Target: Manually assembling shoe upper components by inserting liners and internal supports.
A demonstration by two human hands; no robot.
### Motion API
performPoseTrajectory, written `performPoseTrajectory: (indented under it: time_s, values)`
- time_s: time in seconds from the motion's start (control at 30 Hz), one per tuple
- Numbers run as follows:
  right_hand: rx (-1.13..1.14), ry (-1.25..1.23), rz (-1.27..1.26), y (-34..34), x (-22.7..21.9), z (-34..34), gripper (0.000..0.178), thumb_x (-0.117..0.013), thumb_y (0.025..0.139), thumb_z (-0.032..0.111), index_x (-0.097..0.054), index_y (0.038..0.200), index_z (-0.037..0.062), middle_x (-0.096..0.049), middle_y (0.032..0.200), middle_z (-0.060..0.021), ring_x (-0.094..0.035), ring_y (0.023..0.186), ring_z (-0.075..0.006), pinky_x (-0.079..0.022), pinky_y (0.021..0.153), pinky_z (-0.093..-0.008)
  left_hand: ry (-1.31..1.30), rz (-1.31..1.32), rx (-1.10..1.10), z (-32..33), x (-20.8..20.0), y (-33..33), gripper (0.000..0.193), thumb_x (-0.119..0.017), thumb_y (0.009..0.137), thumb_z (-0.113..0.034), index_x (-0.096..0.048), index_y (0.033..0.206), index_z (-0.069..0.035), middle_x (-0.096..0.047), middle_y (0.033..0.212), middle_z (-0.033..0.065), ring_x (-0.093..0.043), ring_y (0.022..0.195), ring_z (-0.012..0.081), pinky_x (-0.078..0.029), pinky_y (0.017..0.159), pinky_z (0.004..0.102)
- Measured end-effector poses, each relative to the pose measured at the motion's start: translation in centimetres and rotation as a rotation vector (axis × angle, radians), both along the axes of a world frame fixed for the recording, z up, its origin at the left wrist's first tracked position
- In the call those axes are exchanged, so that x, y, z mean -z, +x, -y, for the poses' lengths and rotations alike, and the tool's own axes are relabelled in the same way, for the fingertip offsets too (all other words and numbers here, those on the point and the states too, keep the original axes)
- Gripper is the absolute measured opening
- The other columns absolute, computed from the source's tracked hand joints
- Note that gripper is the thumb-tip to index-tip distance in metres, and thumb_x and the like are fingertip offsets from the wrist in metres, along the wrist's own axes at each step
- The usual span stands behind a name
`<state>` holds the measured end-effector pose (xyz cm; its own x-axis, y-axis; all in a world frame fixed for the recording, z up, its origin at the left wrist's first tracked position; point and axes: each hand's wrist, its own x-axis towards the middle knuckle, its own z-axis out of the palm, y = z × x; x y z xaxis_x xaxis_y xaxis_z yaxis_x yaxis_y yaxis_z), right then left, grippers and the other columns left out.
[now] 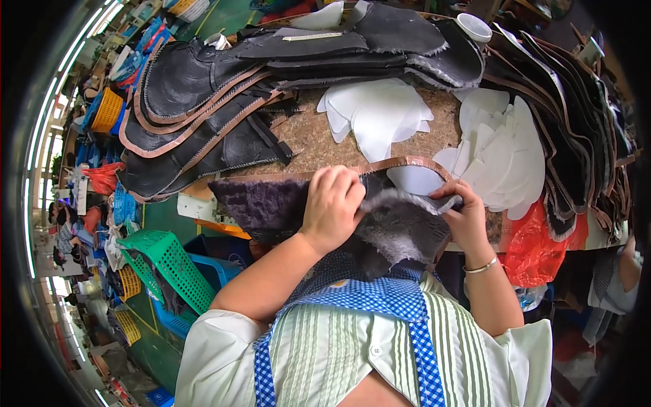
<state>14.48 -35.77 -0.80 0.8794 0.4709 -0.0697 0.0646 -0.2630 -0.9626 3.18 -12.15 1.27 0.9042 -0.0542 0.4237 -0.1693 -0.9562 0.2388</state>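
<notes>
A dark fur-lined leather piece (400, 227) with a brown bound edge lies at the table's near side, its grey fur turned up and dark purple pile showing at the left. My left hand (333, 207) is closed on its middle, with the fingers curled under. With thumb and fingers my right hand (466, 211) pinches the piece's right edge. Between my hands a white curved sheet (413, 180) sits partly tucked behind the fur, inside the brown edge. Its lower part is hidden.
Black brown-edged pieces (196, 88) are stacked at the far left, and more black pieces (569, 129) hang at the right. White sheets lie in two piles, one centre (376, 112) and one right (505, 152). A red bag (536, 247) hangs below; a green basket (169, 264) stands left.
</notes>
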Motion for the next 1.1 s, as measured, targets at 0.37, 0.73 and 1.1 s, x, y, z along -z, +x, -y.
performPoseTrajectory:
  time_s: [0.37, 0.73, 1.1]
  values:
    - [-0.028, -0.439, 0.407, 1.3, -0.5, -2.1, 0.04, -0.079, 0.065, 0.003, -0.059, 0.099, -0.0002, -0.063, 0.096, -0.0177, -0.063, 0.089, -0.0366, -0.052, 0.078, -0.0394, -0.054, -0.692, -0.169, -0.7, -1.1, 0.9, 0.05, -0.074, 0.076, -0.05, -0.059, 0.093, -0.005, -0.067, 0.073, 0.0176, -0.067, 0.073, 0.0374, -0.052, 0.067, 0.0469]
    - [-0.122, -0.548, 1.284, -2.5, -1.4, 0.0, 0.041, -0.068, 0.077, 0.004, -0.065, 0.117, 0.0049, -0.057, 0.126, -0.0145, -0.058, 0.114, -0.0306, -0.047, 0.095, -0.0427, 0.031, -0.361, -0.128, -0.4, -1.3, -0.2, 0.055, -0.083, 0.068, -0.029, -0.056, 0.11, -0.007, -0.054, 0.113, 0.0108, -0.053, 0.109, 0.0275, -0.04, 0.093, 0.0424]
    - [-0.771, -0.532, 0.876, -0.7, -1.3, -3.0, 0.063, -0.055, 0.092, 0.037, -0.042, 0.144, 0.0027, -0.035, 0.154, -0.0118, -0.028, 0.145, -0.0251, -0.022, 0.116, -0.0452, 0.219, -0.272, 0.277, 1.7, 3.3, -6.3, 0.052, -0.043, 0.089, -0.015, -0.044, 0.134, 0.009, -0.036, 0.149, 0.0275, -0.033, 0.141, 0.04, -0.026, 0.113, 0.0539]
